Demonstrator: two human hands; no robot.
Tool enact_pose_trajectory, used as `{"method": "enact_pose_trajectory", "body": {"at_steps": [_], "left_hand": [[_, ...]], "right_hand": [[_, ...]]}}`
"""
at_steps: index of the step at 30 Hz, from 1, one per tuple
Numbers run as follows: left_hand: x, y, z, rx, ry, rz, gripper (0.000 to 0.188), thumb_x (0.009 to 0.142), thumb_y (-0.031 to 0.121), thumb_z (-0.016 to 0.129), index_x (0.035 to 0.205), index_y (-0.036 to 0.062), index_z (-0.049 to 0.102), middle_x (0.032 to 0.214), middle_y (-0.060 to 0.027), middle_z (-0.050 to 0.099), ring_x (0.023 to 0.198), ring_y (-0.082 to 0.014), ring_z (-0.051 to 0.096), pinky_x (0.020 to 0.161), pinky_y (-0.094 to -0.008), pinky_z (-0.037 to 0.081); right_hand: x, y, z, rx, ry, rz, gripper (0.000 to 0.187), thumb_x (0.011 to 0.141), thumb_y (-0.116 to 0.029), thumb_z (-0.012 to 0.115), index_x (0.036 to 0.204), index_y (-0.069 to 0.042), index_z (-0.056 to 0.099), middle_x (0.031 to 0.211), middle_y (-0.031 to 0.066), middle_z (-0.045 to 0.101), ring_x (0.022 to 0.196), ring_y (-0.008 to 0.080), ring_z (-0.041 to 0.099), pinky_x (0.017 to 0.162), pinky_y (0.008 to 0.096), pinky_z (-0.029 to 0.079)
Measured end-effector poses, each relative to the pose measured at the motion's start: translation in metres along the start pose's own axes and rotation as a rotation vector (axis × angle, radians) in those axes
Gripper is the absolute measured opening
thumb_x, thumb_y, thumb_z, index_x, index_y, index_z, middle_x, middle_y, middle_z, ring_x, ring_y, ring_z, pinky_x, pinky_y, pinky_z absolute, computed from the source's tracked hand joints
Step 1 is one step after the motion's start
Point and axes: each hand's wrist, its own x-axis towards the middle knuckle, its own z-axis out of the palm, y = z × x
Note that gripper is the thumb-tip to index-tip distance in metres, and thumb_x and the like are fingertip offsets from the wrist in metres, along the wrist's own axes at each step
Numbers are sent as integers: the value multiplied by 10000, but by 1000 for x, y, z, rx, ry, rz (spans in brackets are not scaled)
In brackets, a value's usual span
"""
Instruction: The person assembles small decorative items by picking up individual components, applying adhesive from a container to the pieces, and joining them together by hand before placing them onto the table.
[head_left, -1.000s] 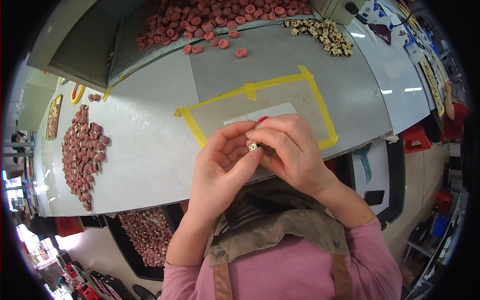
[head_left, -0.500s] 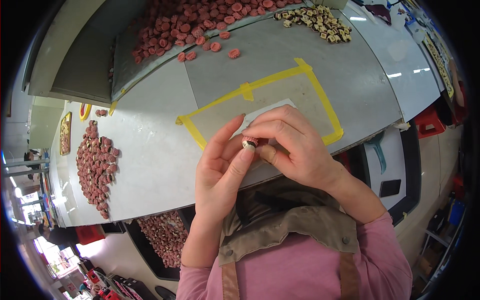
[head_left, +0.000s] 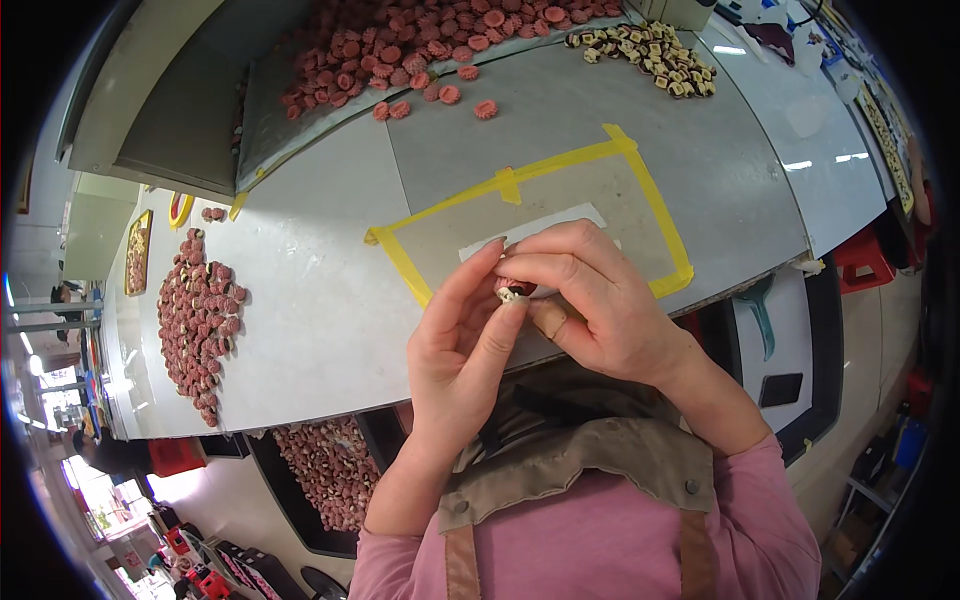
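Between my two hands is a small piece with a pink ridged top and a cream-and-dark underside (head_left: 511,290); its exact kind is unclear. My left hand (head_left: 465,335) pinches it from the left, thumb pressed at the cream side. From the right my right hand (head_left: 595,300) grips it with thumb and curled fingers, partly covering it. A tan wrap shows on the right thumb. Below the hands, a white strip (head_left: 485,240) lies inside a yellow tape outline (head_left: 440,200) on the table.
Loose pink fluted caps (head_left: 410,60) are heaped at the back, several strayed forward. Small cream-and-dark square pieces (head_left: 650,55) lie at the back right. A pile of pink-and-dark pieces (head_left: 200,320) sits at the left. A black bin of similar pieces (head_left: 325,465) stands below the table edge.
The small piece has tilted in my fingers, showing more of its cream-and-dark side. My hands have shifted only slightly; the whole view has moved a little.
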Motion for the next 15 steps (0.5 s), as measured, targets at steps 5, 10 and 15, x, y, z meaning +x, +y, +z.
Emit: {"method": "enact_pose_trajectory", "body": {"at_steps": [5,10,15], "left_hand": [[0,3,1,18,-21,-39,448,936,-4,577,1362,-37,442,1203,-120,596,1092,-168,597,945,-292,488],[-1,0,-1,-153,51,-27,398,916,-4,610,1292,-38,483,1153,-117,615,1070,-166,609,933,-289,500],[-8,0,-4,-128,105,-46,344,887,-31,636,1214,-31,531,1153,-123,627,1038,-169,625,909,-281,511]], "right_hand": [[0,-2,-4,41,-26,20,333,769,22,681,1088,-46,611,1076,91,577,947,253,577,788,334,507],[1,-10,0,43,-19,60,346,810,14,664,1143,-32,580,1108,114,559,961,236,572,818,331,496],[-6,-7,2,107,116,167,367,854,55,595,1210,2,522,1130,117,525,969,191,553,874,299,451]]}}
